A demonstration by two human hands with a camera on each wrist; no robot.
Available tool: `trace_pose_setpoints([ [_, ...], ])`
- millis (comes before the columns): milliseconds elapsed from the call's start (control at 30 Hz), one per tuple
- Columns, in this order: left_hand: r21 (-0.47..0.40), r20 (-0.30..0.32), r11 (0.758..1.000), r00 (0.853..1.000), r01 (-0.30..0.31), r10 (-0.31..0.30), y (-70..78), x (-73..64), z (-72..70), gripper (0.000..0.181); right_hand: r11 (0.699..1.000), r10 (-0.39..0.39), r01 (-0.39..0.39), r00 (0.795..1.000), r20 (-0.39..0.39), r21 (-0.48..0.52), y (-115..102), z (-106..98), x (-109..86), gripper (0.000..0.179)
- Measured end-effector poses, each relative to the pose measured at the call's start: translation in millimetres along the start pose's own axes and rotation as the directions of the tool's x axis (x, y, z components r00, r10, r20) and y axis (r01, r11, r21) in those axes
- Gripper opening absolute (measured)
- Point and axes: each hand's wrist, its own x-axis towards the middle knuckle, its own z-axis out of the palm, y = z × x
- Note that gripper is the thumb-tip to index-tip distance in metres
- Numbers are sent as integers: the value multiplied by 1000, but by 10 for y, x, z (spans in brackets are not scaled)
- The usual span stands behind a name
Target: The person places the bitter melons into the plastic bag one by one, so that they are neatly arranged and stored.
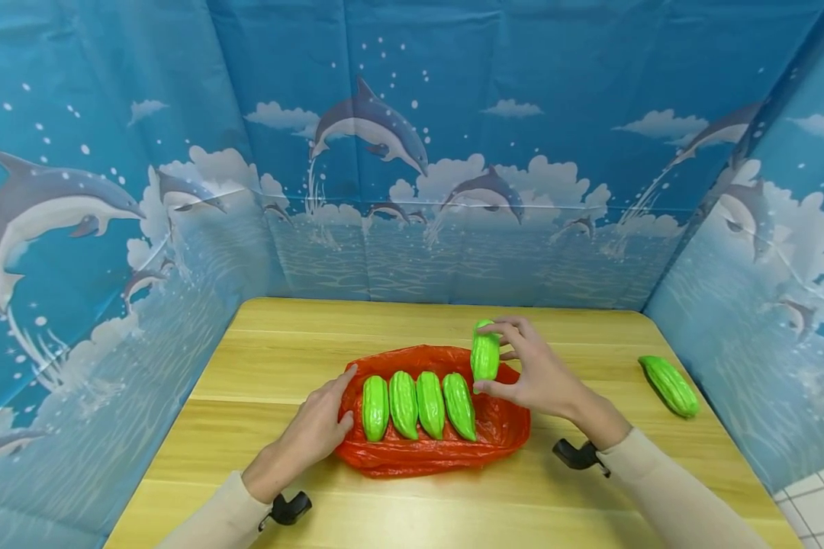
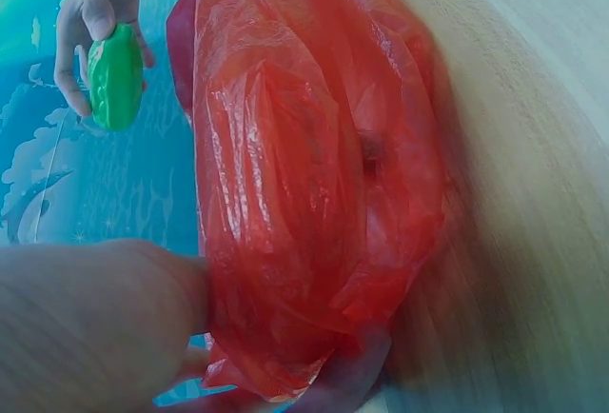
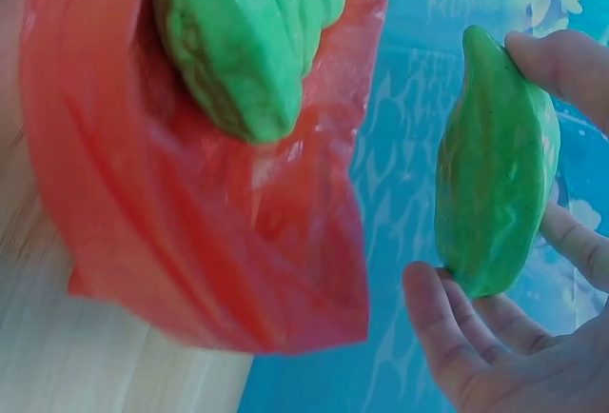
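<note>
My right hand [image 1: 545, 377] holds a bright green, ridged bitter melon [image 1: 484, 354] upright by its two ends, thumb at one end and fingertips at the other. It is over the right part of an open red plastic bag [image 1: 426, 460]. Inside the bag several like bitter melons [image 1: 403, 404] lie side by side in a row, filling its left and middle. My left hand [image 1: 316, 419] holds the bag's left end, fingers along the rim; in the left wrist view, part of this hand shows behind the red film [image 2: 276, 194].
Another bitter melon [image 1: 669, 386] lies apart near the right edge of the wooden table [image 1: 281, 335]. A blue dolphin-printed curtain [image 1: 412, 252] stands around the back and sides. Each wrist wears a black camera mount [image 1: 290, 508].
</note>
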Motion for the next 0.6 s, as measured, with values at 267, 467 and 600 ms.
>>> trace_pose_setpoints([
  [267, -16, 7, 1000, 1000, 4, -4, 2, 0, -5, 80, 1000, -15, 15, 1000, 10, -6, -116, 73, 21, 79],
  [467, -2, 3, 1000, 1000, -8, 8, -12, 14, 4, 80, 999, -5, 6, 1000, 26, -37, -175, 127, 34, 79],
  [600, 9, 0, 1000, 1000, -19, 19, -30, 29, 19, 80, 999, -5, 7, 999, 48, -38, -220, 164, 41, 79],
])
